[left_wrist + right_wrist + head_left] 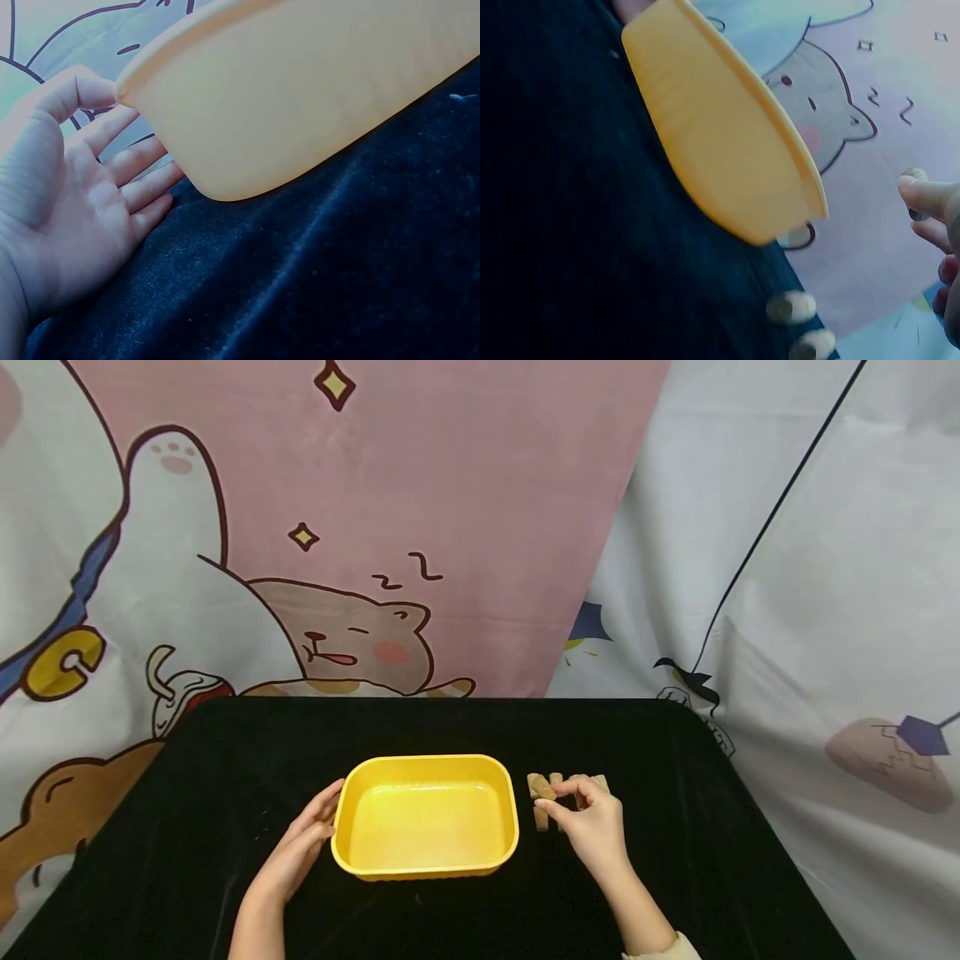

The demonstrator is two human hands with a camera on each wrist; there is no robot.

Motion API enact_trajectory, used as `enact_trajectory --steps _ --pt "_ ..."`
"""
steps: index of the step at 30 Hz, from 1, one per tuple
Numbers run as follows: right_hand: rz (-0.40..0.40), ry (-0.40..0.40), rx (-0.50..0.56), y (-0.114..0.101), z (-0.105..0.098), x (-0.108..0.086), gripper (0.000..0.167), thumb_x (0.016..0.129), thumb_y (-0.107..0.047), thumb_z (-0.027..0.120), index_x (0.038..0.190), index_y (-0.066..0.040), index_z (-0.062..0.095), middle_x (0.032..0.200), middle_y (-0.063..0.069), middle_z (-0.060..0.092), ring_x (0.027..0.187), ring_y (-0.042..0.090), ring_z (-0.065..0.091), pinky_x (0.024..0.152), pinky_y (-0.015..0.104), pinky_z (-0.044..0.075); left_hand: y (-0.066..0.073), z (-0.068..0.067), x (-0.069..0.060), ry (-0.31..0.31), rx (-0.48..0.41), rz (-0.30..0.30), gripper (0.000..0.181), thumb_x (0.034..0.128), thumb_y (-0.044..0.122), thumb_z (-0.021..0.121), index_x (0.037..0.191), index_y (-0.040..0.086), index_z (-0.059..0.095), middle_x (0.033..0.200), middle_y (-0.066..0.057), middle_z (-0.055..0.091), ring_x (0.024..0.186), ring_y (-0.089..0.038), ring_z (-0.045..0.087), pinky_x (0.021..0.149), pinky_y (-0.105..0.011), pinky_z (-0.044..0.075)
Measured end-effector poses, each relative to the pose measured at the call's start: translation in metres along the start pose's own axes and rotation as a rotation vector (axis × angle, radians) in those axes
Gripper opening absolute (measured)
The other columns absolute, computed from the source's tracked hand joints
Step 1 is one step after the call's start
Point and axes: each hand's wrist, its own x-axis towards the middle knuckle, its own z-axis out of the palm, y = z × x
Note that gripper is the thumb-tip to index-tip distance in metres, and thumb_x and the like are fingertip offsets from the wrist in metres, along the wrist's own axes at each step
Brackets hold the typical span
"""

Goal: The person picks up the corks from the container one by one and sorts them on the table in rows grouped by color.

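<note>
A yellow plastic basin (423,827) stands on the black cloth. At its left end, my left hand (300,843) touches the wall and rim, its fingers fairly straight; the left wrist view shows the thumb at the rim of the basin (300,97). To the right of the basin, my right hand (596,827) pinches a short tan cork (543,788) between thumb and fingertips. Several similar corks lie below and around that hand, among them one cork (542,819) at the near left; others are partly hidden. The right wrist view shows two corks (791,307) on the cloth.
A black cloth (420,918) covers the table. Behind it hangs a pink and white curtain (487,485) with cartoon animals. The basin's inside shows only its bare yellow floor.
</note>
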Motion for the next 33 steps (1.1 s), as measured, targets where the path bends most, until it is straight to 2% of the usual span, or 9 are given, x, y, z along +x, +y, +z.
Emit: enact_trajectory --steps 2,5,7,9,15,19,23,29,33 --pt "0.009 0.026 -0.026 0.008 -0.008 -0.002 0.024 0.065 -0.010 0.087 0.080 -0.015 0.068 0.074 -0.005 0.054 0.065 0.020 0.045 0.054 0.021 0.038 0.000 0.001 0.001 -0.004 -0.004 0.003 0.064 0.0924 0.009 0.043 0.152 0.008 0.018 0.155 -0.018 0.021 0.139 -0.033 0.018 0.101 -0.026 0.026" --pt "0.028 0.059 -0.068 0.019 -0.021 -0.006 0.024 0.065 -0.009 0.087 0.081 -0.014 0.069 0.074 -0.003 0.055 0.064 0.018 0.045 0.054 0.019 0.037 0.000 0.003 0.001 0.000 -0.016 0.002 0.064 0.0918 0.008 0.043 0.152 0.008 0.019 0.155 -0.017 0.021 0.140 -0.033 0.018 0.108 -0.044 0.017" --pt "0.041 0.085 -0.093 0.025 -0.029 -0.008 0.024 0.065 -0.008 0.086 0.080 -0.013 0.069 0.075 -0.002 0.058 0.064 0.017 0.045 0.056 0.019 0.036 0.000 0.004 0.002 0.002 -0.020 0.005 0.065 0.0915 0.008 0.043 0.151 0.007 0.019 0.155 -0.018 0.021 0.140 -0.034 0.017 0.108 -0.053 0.011" --pt "0.055 0.110 -0.113 0.031 -0.037 -0.009 0.024 0.065 -0.007 0.086 0.079 -0.012 0.068 0.076 -0.002 0.061 0.063 0.014 0.045 0.056 0.019 0.035 0.001 0.004 0.002 0.006 -0.018 0.007 0.064 0.0917 0.008 0.043 0.151 0.007 0.019 0.155 -0.019 0.021 0.140 -0.035 0.017 0.108 -0.058 0.008" --pt "0.081 0.161 -0.144 0.045 -0.053 -0.012 0.025 0.063 -0.004 0.087 0.078 -0.011 0.068 0.076 -0.002 0.063 0.063 0.015 0.045 0.057 0.018 0.035 0.002 0.004 0.002 0.022 -0.012 -0.001 0.063 0.0918 0.008 0.043 0.151 0.007 0.020 0.154 -0.019 0.022 0.140 -0.036 0.017 0.108 -0.059 0.008" --pt "0.104 0.177 -0.165 0.054 -0.058 -0.015 0.026 0.063 -0.005 0.088 0.078 -0.011 0.068 0.075 0.004 0.062 0.061 0.012 0.043 0.055 0.018 0.034 0.002 0.004 0.001 0.022 -0.015 -0.004 0.063 0.0918 0.008 0.043 0.151 0.007 0.020 0.154 -0.019 0.022 0.140 -0.035 0.017 0.108 -0.059 0.007" --pt "0.138 0.187 -0.181 0.063 -0.058 -0.017 0.025 0.064 -0.007 0.087 0.079 -0.010 0.068 0.074 0.006 0.062 0.058 0.010 0.041 0.053 0.019 0.032 0.002 0.004 0.001 0.028 -0.002 -0.005 0.063 0.0916 0.008 0.043 0.151 0.008 0.021 0.154 -0.018 0.023 0.140 -0.035 0.018 0.108 -0.057 0.010" --pt "0.206 0.185 -0.214 0.079 -0.053 -0.021 0.024 0.065 -0.008 0.087 0.079 -0.010 0.067 0.073 0.005 0.063 0.056 0.011 0.042 0.051 0.019 0.033 0.003 0.004 0.000 0.021 0.034 -0.011 0.063 0.0925 0.009 0.043 0.151 0.008 0.020 0.154 -0.017 0.024 0.139 -0.033 0.021 0.107 -0.044 0.019" --pt "0.227 0.183 -0.218 0.088 -0.051 -0.023 0.023 0.066 -0.008 0.086 0.081 -0.008 0.067 0.072 0.006 0.061 0.056 0.012 0.043 0.050 0.019 0.033 0.003 0.004 0.000 0.030 0.017 -0.014 0.063 0.0918 0.008 0.043 0.151 0.008 0.021 0.154 -0.017 0.024 0.139 -0.033 0.021 0.108 -0.049 0.015"
